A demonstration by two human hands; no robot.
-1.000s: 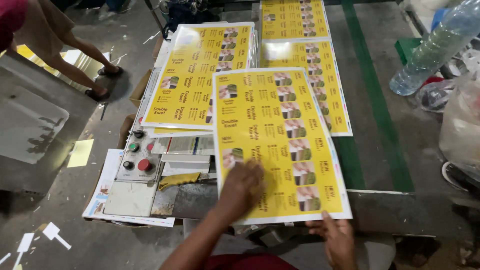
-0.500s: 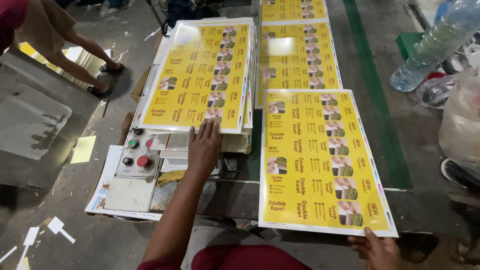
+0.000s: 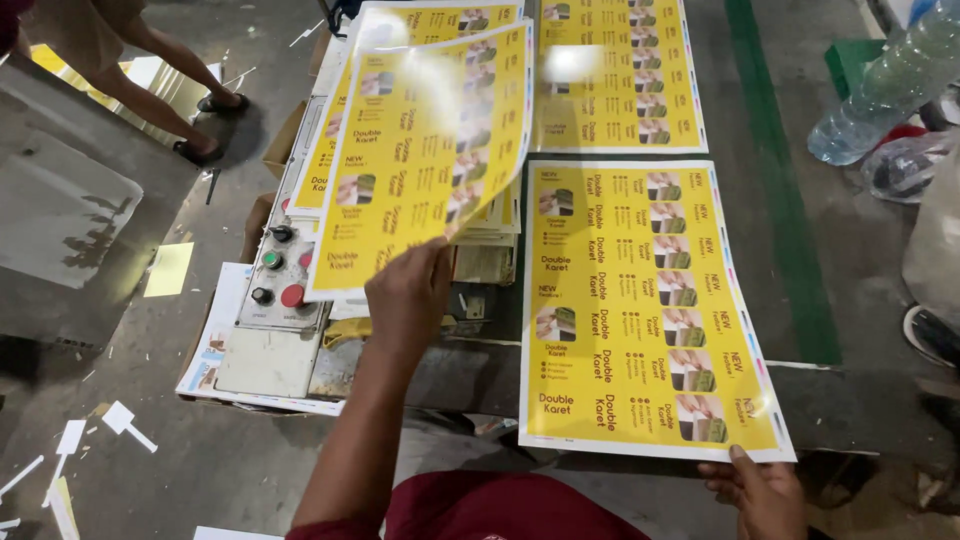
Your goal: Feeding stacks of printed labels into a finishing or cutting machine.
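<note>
Now, largest first:
Worktop: your right hand pins the flat yellow sheet at its near edge.
Lifted sheet: newly peeled off the stack, left edge.
Left hand: fingers pinching its lower corner.

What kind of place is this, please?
Probably a print shop or packaging workshop: stacks of glossy yellow printed sheets, a machine control panel with coloured buttons, and paper offcuts on the concrete floor.
</note>
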